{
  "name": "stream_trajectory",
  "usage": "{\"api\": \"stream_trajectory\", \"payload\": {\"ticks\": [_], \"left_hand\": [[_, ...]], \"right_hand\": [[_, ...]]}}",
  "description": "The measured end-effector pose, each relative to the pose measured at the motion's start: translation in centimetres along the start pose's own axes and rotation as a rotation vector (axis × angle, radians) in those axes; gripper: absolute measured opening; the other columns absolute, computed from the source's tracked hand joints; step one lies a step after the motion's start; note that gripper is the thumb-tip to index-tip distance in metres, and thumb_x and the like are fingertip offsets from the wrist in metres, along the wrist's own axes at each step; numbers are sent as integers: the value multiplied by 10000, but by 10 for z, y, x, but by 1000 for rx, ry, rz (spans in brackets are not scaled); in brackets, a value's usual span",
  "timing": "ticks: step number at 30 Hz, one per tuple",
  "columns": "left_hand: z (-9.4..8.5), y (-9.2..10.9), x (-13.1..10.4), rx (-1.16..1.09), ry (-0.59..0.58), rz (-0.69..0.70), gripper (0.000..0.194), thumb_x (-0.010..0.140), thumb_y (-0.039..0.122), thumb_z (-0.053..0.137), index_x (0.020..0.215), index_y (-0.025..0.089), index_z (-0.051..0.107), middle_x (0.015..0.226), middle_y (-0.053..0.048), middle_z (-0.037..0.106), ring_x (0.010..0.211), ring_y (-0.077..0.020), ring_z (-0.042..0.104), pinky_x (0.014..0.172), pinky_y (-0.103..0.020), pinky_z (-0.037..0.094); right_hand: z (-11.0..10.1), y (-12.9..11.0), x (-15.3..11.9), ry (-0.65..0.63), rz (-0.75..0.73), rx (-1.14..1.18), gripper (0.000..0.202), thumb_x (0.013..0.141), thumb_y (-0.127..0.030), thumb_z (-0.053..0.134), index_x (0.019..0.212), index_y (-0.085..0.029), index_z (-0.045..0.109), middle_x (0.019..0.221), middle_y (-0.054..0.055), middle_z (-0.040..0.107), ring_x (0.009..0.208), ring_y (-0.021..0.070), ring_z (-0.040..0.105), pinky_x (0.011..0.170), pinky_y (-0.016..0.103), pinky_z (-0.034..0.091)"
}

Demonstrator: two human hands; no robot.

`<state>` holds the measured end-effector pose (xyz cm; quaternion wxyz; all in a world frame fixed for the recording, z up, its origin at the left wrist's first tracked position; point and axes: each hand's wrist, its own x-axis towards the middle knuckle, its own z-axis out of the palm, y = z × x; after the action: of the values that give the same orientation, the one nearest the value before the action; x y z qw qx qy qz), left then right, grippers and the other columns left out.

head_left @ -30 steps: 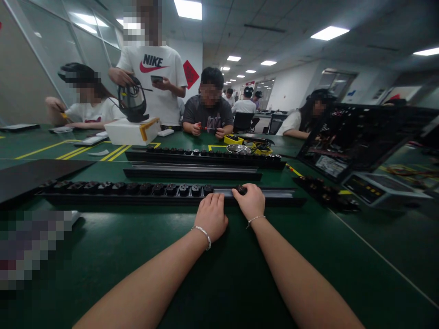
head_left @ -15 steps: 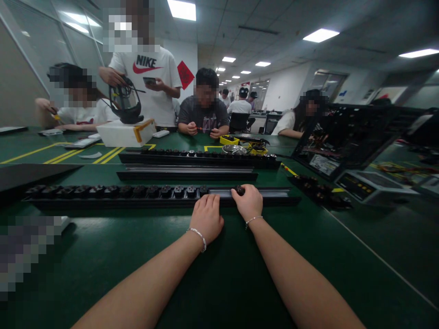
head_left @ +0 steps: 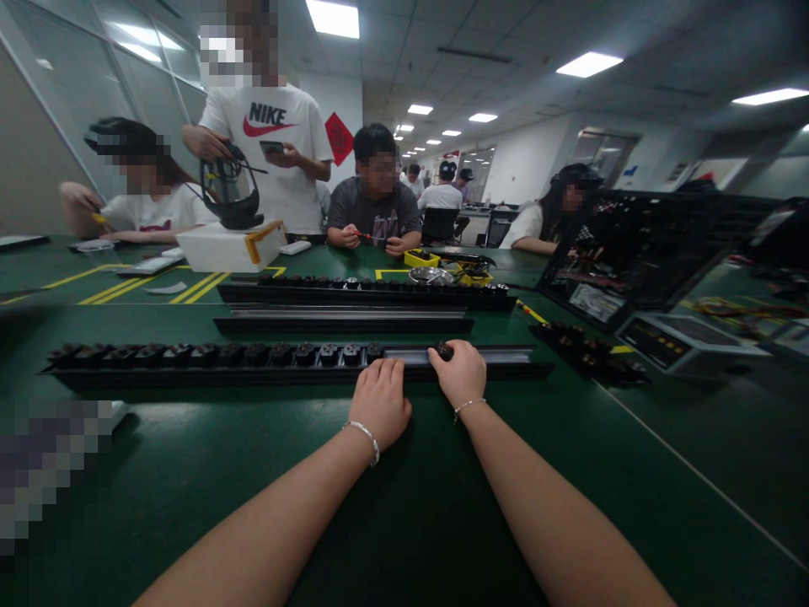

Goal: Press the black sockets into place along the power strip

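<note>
A small black part [head_left: 445,351] is pinched in the right hand [head_left: 463,373] over the bare end of the near rail [head_left: 303,373], whose front edge is touched by the left hand [head_left: 381,400], its fingers together and nothing visibly grasped, while "NIKE" is printed on a white shirt [head_left: 278,160].

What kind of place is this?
It looks like a workshop or classroom where people put electronics together. There's a long green table marked with yellow tape, an open black computer case, and a person across the table holding a red tool.
</note>
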<state>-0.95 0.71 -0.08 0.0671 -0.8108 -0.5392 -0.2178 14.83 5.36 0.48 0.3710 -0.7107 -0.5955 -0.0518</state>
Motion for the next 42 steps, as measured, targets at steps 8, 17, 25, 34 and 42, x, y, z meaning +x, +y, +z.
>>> {"api": "stream_trajectory", "payload": {"ticks": [8,17,25,34,42], "left_hand": [[0,0,0,-4,-7,-2,549,760,254,483,1288,125,404,1279,-95,507,1202,-252,378,1013,-385,286],[0,1,0,-3,-8,-5,561,752,253,489,1292,126,406,1283,-95,507,1201,-253,377,1014,-381,285],[-2,1,0,3,-24,-9,557,762,256,486,1298,136,393,1287,-97,499,1211,-246,369,1024,-382,278],[-5,3,0,-8,-39,-20,539,771,241,475,1297,157,395,1290,-95,498,1217,-246,371,1030,-391,277],[-2,2,-1,-1,-11,-6,546,765,252,492,1289,129,404,1286,-102,501,1207,-248,377,1026,-380,281]], "right_hand": [[-1,3,1,10,-2,-6,289,752,-433,537,823,-167,628,870,83,639,860,211,550,794,327,355],[-3,4,1,4,-3,-7,293,757,-429,534,837,-164,629,885,88,640,862,215,549,796,329,360],[-3,9,2,9,5,-12,303,758,-432,528,844,-160,631,886,93,639,863,213,549,807,330,360],[-4,13,4,14,24,-21,333,759,-444,523,861,-149,640,910,100,637,865,221,552,807,335,370],[-6,16,5,16,47,-27,334,760,-436,528,875,-144,642,907,102,636,865,218,549,788,326,376]]}}
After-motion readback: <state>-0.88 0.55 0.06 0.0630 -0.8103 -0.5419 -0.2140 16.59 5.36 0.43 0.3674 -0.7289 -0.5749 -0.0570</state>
